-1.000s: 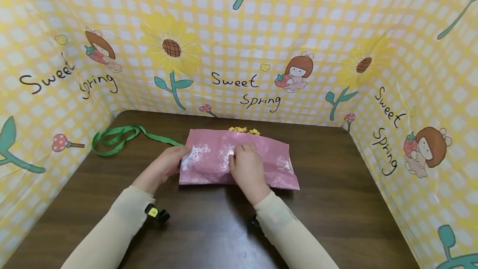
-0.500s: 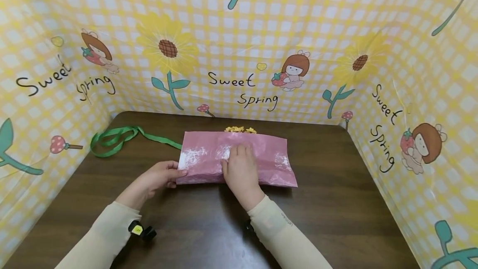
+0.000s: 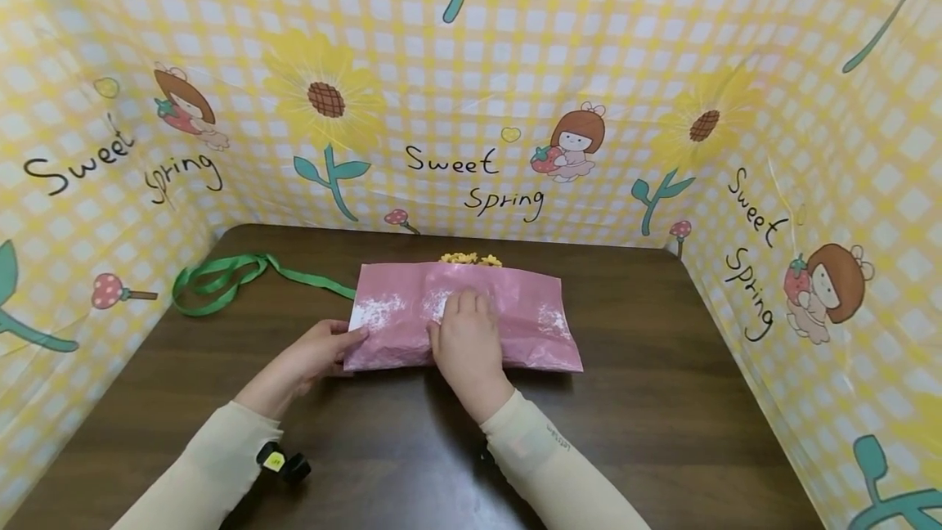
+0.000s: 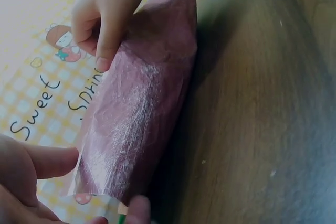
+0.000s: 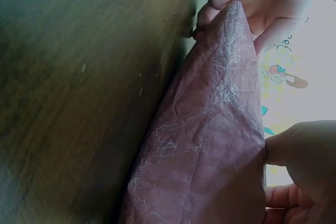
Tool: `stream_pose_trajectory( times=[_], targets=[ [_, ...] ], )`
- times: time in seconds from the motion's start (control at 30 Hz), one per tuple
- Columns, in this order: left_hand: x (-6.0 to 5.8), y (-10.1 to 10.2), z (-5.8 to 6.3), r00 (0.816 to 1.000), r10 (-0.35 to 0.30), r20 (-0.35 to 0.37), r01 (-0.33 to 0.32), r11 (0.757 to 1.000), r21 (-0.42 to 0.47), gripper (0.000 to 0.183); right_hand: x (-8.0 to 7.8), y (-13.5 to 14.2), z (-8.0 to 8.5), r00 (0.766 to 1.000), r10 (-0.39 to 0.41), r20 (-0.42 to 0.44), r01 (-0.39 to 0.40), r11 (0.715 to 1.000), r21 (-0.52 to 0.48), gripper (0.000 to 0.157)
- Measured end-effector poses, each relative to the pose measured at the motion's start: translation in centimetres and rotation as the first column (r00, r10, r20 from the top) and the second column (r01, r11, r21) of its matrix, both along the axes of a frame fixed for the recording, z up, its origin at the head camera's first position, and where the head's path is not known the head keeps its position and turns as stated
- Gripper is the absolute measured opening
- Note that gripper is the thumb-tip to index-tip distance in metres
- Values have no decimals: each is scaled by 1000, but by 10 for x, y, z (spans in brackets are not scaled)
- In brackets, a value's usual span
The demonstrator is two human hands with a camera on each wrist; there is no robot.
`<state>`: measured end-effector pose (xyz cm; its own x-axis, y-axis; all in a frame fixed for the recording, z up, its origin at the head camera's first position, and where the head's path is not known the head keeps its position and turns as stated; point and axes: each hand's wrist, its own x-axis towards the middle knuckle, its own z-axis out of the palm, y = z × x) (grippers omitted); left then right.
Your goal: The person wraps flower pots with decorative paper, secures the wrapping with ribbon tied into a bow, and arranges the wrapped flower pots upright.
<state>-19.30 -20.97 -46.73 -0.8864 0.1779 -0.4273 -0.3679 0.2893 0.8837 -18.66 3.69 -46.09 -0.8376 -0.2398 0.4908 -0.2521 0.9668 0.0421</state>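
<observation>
Pink wrapping paper (image 3: pixel 533 301), crinkled and with white patches, lies folded into a wide packet on the table. Small yellow flowers (image 3: pixel 471 258) peek out behind its far edge. My left hand (image 3: pixel 309 354) holds the packet's near left corner, thumb on top and fingers below; in the left wrist view its thumb (image 4: pixel 58 162) meets the paper's edge. My right hand (image 3: pixel 468 346) rests on the middle of the packet, fingers pointing away and pressing down. In the right wrist view, the right thumb (image 5: pixel 278 149) touches the paper. Whatever lies inside the fold is hidden.
A loosely looped green ribbon (image 3: pixel 221 276) lies at the back left, its tail running to the packet. Brown wooden tabletop (image 3: pixel 648 399) extends around. Yellow checked cloth walls (image 3: pixel 441 64) close off the back and both sides.
My left hand has slid from the packet's left side down to its near left corner, thumb now on top. My right hand stays on the middle, its fingers straighter than before.
</observation>
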Motion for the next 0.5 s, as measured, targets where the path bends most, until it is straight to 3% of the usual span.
stream_pose_trajectory(
  times=[0.23,0.5],
  targets=[
    [-2,0,-13,999,2,53,-10,987,160,44,0,-5,-1,999,-34,14,33,996,82,49],
    [-3,6,-19,1000,14,19,-16,994,106,25,0,-8,0,998,-57,27,53,992,112,45]
  ],
)
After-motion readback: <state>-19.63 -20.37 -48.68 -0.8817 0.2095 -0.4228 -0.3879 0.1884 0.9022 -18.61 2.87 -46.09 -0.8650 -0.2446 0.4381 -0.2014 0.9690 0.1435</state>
